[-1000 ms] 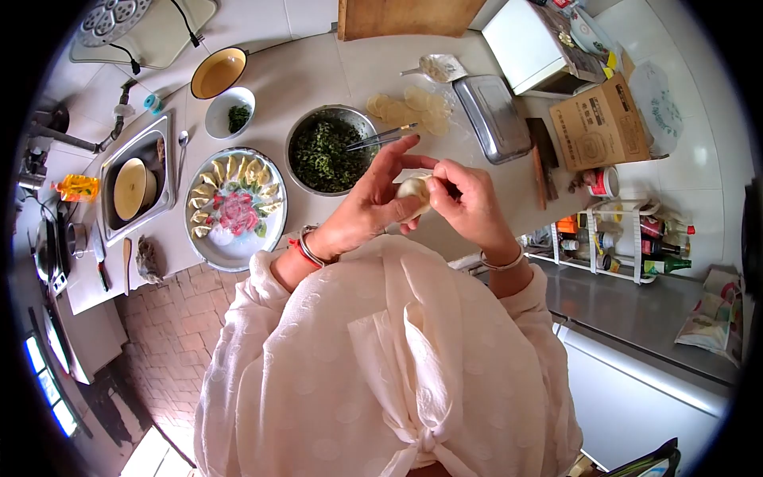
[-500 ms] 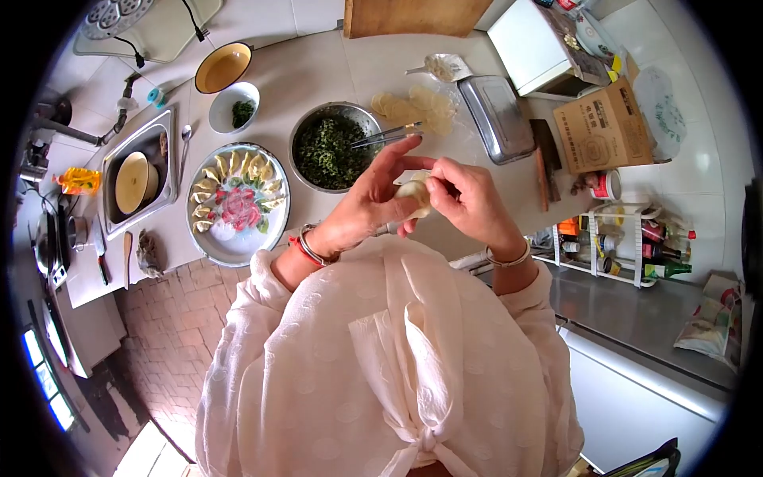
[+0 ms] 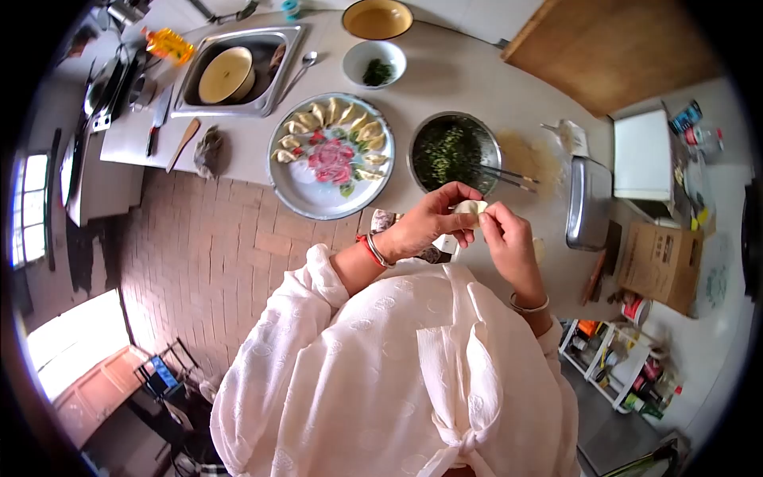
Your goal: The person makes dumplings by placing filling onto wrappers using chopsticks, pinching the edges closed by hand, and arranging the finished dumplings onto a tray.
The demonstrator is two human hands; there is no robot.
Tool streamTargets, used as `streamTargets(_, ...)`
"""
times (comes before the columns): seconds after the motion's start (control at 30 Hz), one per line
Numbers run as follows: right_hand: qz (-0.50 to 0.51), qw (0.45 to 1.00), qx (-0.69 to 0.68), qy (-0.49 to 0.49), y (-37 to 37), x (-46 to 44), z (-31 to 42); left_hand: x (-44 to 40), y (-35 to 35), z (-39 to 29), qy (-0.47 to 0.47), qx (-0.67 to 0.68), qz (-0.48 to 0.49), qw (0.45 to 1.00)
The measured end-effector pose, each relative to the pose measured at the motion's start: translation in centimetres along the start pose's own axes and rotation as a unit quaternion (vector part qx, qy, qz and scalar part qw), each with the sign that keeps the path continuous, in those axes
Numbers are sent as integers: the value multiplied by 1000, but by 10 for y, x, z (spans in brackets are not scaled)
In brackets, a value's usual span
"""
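Observation:
A pale dumpling is held between both hands in front of my chest. My left hand is closed on it from the left, the thumb lying along its side. On the other side, the thumb and fingers of my right hand pinch its edge. Just beyond my hands stands a metal bowl of chopped green filling, with chopsticks resting over its right rim. To the left, a floral enamel plate carries several folded dumplings along its far and right sides.
Flat dough wrappers lie right of the bowl, near a metal lidded box. A white bowl with greens and a yellow basin stand behind the plate. A sink, spoon and knife are at left.
My view has turned left, so the counter and hands appear farther right. Both hands still hold the dumpling, with the right fingers at its edge.

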State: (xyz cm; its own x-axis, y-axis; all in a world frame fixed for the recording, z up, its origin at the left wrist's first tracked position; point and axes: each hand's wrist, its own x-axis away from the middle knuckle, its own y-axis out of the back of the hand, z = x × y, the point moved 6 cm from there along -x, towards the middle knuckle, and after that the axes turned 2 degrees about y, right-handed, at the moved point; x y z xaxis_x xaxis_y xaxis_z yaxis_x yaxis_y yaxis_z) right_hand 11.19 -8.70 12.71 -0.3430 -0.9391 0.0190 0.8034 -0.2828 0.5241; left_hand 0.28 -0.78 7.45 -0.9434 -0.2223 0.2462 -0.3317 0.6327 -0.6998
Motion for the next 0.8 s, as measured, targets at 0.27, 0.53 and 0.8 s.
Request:
streamTargets(0.27,82,991,-103,-31,-103,-48,-28,59,81,-2,-146,-197,-165,955)
streamTargets(0.53,193,950,-206,-136,-176,-51,-66,98,168,29,-133,-342,-350,862)
streamTargets(0.8,117,957,-161,-213,-120,-4,-119,68,226,31,-79,-537,-288,789)
